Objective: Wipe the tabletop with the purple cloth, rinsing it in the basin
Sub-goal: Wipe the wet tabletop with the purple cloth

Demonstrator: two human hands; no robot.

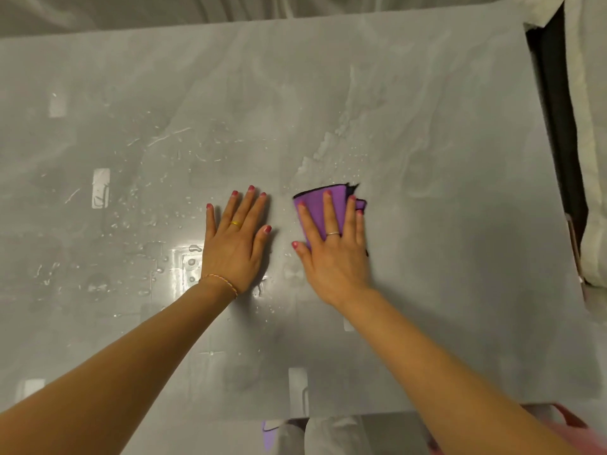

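Observation:
A folded purple cloth [313,203] with a dark edge lies on the glossy grey tabletop [443,208], right of centre. My right hand [331,251] lies flat on top of it, fingers spread, pressing it down. My left hand [235,239] rests palm down on the bare table just to the left, fingers apart, holding nothing. Water drops and streaks cover the table's left and middle. A wet smear runs up and to the right from the cloth. No basin can be made out with certainty.
The table's right edge [555,178] borders a dark gap and pale fabric. A pink object [571,425] shows below the near edge at bottom right. Pale drapery hangs behind the far edge.

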